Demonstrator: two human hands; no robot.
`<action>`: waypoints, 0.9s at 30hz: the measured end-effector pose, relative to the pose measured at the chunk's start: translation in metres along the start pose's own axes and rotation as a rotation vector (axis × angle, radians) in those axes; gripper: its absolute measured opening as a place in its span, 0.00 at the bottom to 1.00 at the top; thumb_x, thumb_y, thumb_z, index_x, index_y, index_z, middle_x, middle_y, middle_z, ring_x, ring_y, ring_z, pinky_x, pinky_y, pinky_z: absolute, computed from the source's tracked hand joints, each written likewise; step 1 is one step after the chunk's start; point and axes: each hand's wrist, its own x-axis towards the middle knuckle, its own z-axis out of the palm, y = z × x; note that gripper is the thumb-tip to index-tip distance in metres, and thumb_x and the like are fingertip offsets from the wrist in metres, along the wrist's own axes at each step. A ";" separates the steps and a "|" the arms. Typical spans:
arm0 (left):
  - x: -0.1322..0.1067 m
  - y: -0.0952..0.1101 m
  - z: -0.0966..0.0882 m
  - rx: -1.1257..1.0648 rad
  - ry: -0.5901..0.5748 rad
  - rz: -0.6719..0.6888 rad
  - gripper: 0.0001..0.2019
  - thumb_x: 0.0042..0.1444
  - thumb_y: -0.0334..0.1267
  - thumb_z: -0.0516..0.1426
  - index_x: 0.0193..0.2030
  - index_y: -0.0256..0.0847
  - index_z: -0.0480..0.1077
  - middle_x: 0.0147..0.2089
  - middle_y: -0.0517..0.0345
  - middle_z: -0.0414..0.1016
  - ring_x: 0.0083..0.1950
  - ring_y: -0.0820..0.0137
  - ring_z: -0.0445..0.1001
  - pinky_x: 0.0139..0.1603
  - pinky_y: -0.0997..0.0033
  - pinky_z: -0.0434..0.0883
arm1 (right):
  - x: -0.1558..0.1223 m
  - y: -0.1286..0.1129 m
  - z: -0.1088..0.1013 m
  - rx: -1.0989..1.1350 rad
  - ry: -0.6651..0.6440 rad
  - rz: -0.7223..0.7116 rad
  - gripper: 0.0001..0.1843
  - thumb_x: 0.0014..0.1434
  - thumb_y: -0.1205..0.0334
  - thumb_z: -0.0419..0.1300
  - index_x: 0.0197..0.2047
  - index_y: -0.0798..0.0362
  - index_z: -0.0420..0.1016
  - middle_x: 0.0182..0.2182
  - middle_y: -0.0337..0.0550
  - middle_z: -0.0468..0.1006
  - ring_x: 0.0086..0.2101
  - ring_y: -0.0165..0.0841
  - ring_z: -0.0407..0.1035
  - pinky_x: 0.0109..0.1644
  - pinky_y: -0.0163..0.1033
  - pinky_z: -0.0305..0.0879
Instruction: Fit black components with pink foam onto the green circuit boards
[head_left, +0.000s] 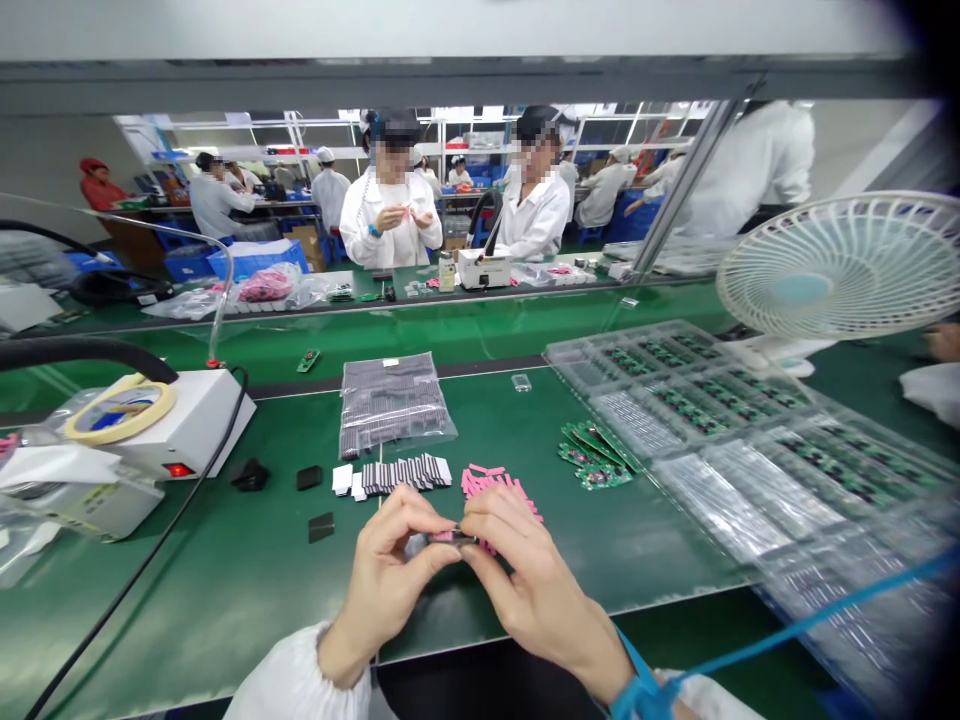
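Observation:
My left hand and my right hand meet above the green mat, both pinching one small dark part with a pink strip between the fingertips. Just beyond them lie a row of small dark and white pieces and a heap of pink strips. A clear bag of dark parts lies further back. Several green circuit boards are fanned out to the right.
Clear plastic trays with boards stretch along the right side. A white fan stands behind them. A white unit with a tape roll and black hose sits at left. Two people in white coats work at the opposite bench.

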 end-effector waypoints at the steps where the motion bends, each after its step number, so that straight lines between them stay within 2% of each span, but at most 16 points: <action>1: 0.000 0.000 0.000 -0.003 -0.006 0.006 0.03 0.55 0.40 0.67 0.36 0.47 0.79 0.32 0.60 0.72 0.34 0.70 0.70 0.35 0.72 0.68 | 0.001 0.000 -0.002 -0.001 -0.011 -0.010 0.08 0.67 0.75 0.52 0.41 0.52 0.67 0.37 0.44 0.72 0.38 0.37 0.64 0.44 0.44 0.62; 7: -0.002 0.002 0.000 0.027 0.018 0.018 0.03 0.55 0.37 0.67 0.35 0.46 0.78 0.31 0.61 0.72 0.34 0.71 0.70 0.35 0.72 0.68 | 0.002 0.003 -0.002 0.072 -0.015 -0.016 0.08 0.66 0.74 0.52 0.40 0.52 0.68 0.36 0.44 0.72 0.38 0.36 0.64 0.45 0.44 0.63; 9: 0.001 0.003 0.001 0.024 0.011 -0.012 0.03 0.55 0.36 0.67 0.35 0.47 0.79 0.31 0.61 0.71 0.34 0.71 0.70 0.35 0.73 0.68 | 0.001 0.008 0.004 0.190 0.045 0.046 0.07 0.66 0.73 0.55 0.39 0.51 0.70 0.35 0.42 0.72 0.37 0.35 0.66 0.44 0.42 0.64; 13: 0.009 0.009 0.005 -0.077 0.023 -0.090 0.14 0.51 0.35 0.70 0.45 0.51 0.79 0.38 0.59 0.73 0.39 0.68 0.74 0.40 0.70 0.74 | -0.002 0.021 0.016 0.471 0.240 0.177 0.02 0.65 0.64 0.62 0.39 0.49 0.74 0.34 0.41 0.74 0.38 0.35 0.69 0.43 0.40 0.67; 17: 0.016 0.017 0.008 -0.003 -0.001 -0.028 0.07 0.54 0.32 0.67 0.39 0.48 0.80 0.37 0.58 0.76 0.40 0.67 0.76 0.41 0.69 0.74 | -0.004 0.031 0.022 0.614 0.326 0.213 0.04 0.64 0.58 0.65 0.39 0.48 0.78 0.34 0.41 0.75 0.38 0.36 0.70 0.42 0.40 0.69; 22: 0.026 0.024 0.008 0.111 -0.037 0.066 0.07 0.57 0.30 0.65 0.38 0.47 0.79 0.33 0.59 0.78 0.36 0.69 0.77 0.38 0.71 0.74 | 0.003 0.030 0.014 0.526 0.308 0.211 0.05 0.63 0.57 0.65 0.37 0.49 0.78 0.32 0.41 0.75 0.36 0.35 0.70 0.43 0.41 0.69; 25: 0.046 0.027 0.002 0.118 -0.064 0.019 0.04 0.57 0.32 0.65 0.37 0.45 0.79 0.36 0.57 0.78 0.37 0.68 0.78 0.36 0.71 0.76 | 0.022 0.033 -0.002 0.448 0.216 0.204 0.05 0.63 0.58 0.64 0.39 0.50 0.78 0.34 0.42 0.76 0.37 0.35 0.72 0.43 0.40 0.69; 27: 0.067 0.026 -0.004 0.162 -0.094 -0.036 0.03 0.57 0.35 0.65 0.38 0.44 0.79 0.41 0.54 0.80 0.41 0.66 0.79 0.38 0.70 0.78 | 0.040 0.045 -0.014 0.345 0.128 0.198 0.06 0.62 0.59 0.63 0.42 0.51 0.78 0.36 0.42 0.77 0.38 0.35 0.73 0.44 0.40 0.70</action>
